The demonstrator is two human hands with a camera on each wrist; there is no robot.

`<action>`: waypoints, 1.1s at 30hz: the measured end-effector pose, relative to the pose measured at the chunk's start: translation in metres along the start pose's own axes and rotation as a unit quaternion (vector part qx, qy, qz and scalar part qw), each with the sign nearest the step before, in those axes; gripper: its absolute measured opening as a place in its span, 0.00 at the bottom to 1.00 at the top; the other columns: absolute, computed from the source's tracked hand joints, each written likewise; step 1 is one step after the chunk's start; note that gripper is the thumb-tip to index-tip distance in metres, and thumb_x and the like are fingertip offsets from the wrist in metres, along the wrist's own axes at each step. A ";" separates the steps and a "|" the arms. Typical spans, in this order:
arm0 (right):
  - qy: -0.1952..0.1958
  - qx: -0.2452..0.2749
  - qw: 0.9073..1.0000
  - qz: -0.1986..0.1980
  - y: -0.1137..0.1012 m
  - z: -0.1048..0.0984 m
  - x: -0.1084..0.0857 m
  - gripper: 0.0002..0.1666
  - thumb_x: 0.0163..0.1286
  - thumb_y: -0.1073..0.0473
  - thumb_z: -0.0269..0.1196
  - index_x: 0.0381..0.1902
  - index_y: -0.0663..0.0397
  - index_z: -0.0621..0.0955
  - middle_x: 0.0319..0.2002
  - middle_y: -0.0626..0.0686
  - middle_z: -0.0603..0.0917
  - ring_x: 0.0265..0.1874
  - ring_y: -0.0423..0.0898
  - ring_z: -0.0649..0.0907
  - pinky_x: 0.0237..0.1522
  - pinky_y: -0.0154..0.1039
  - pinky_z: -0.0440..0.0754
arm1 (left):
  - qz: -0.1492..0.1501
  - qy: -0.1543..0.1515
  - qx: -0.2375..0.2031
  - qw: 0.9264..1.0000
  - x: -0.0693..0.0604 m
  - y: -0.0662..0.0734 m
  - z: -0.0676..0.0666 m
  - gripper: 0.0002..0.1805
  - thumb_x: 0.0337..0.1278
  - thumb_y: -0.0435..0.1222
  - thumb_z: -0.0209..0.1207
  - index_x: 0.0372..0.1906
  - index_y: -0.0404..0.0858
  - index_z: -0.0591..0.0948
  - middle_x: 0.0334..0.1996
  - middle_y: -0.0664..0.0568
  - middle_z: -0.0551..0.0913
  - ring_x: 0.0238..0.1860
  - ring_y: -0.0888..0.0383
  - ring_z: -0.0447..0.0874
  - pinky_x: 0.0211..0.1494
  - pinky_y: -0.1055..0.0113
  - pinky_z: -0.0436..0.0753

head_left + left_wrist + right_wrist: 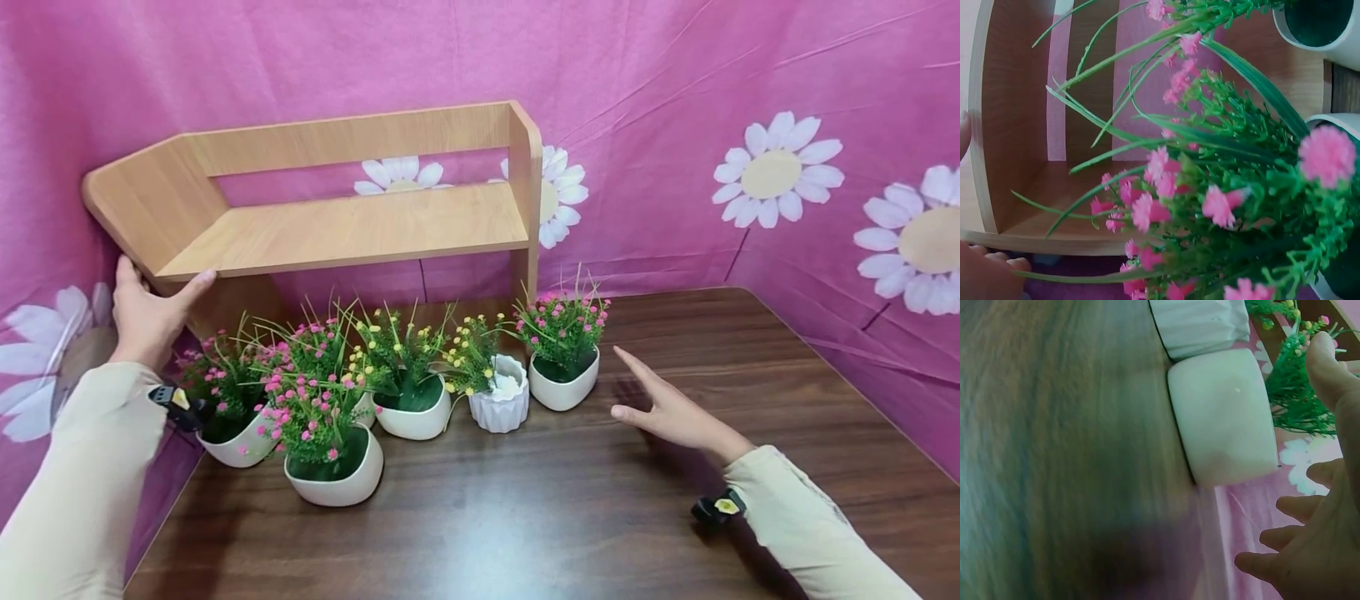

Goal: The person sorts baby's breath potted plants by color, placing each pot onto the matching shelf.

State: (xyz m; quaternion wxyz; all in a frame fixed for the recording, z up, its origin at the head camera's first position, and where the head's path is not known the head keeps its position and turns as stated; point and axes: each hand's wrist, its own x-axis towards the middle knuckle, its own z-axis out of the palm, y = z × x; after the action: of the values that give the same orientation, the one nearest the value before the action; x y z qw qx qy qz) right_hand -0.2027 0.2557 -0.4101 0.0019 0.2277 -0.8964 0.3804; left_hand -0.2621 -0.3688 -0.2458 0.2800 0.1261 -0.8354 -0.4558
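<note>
A light wooden desk shelf point(360, 229) stands against the backdrop at the rear left. My left hand point(150, 312) grips its left side, thumb along the board's front edge and fingers around the outer side panel. In the left wrist view, fingertips point(997, 262) show beside the shelf's edge. Out to the right, my right hand point(678, 417) is held with fingers extended, holding nothing. Nearest to it is a white pot point(566, 390) of pink artificial flowers, also seen as a smooth white pot point(1222, 419) in the right wrist view. A gap separates hand and pot.
Before the shelf sit a fluted white pot point(501, 410) and a smooth pot point(415, 421), both with yellow flowers. Pink-flowered pots stand at the left point(243, 446) and front point(341, 490). All rest on the dark wooden table point(540, 517); a pink daisy-print cloth point(645, 92) hangs behind.
</note>
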 end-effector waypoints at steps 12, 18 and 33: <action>0.008 0.119 0.993 0.023 0.004 0.026 0.021 0.57 0.64 0.57 0.66 0.76 0.56 0.41 0.74 0.68 0.47 0.69 0.71 0.54 0.66 0.65 0.54 | -0.052 0.039 0.008 0.998 0.001 0.002 0.005 0.51 0.46 0.51 0.68 0.73 0.51 0.51 0.71 0.52 0.60 0.67 0.64 0.56 0.70 0.75 0.55; 0.005 0.192 0.980 0.053 0.009 0.026 0.036 0.59 0.63 0.60 0.66 0.76 0.59 0.39 0.73 0.70 0.47 0.70 0.69 0.53 0.67 0.62 0.56 | -0.049 0.034 0.009 0.998 0.000 0.005 0.007 0.53 0.46 0.52 0.68 0.74 0.50 0.49 0.72 0.52 0.58 0.68 0.63 0.55 0.71 0.74 0.54; -0.068 0.211 0.973 0.059 0.031 0.009 0.070 0.54 0.59 0.60 0.70 0.74 0.62 0.50 0.67 0.68 0.66 0.65 0.61 0.66 0.62 0.52 0.68 | -0.053 0.029 0.022 0.998 0.001 0.005 0.006 0.54 0.47 0.53 0.67 0.74 0.48 0.47 0.73 0.49 0.57 0.70 0.60 0.54 0.72 0.72 0.53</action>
State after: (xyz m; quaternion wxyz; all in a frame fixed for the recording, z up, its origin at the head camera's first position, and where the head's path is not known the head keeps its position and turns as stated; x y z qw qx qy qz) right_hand -0.2765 0.2394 -0.4253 -0.1296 0.1951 -0.8059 0.5437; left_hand -0.2665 -0.3624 -0.2439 0.2765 0.1894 -0.8290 -0.4477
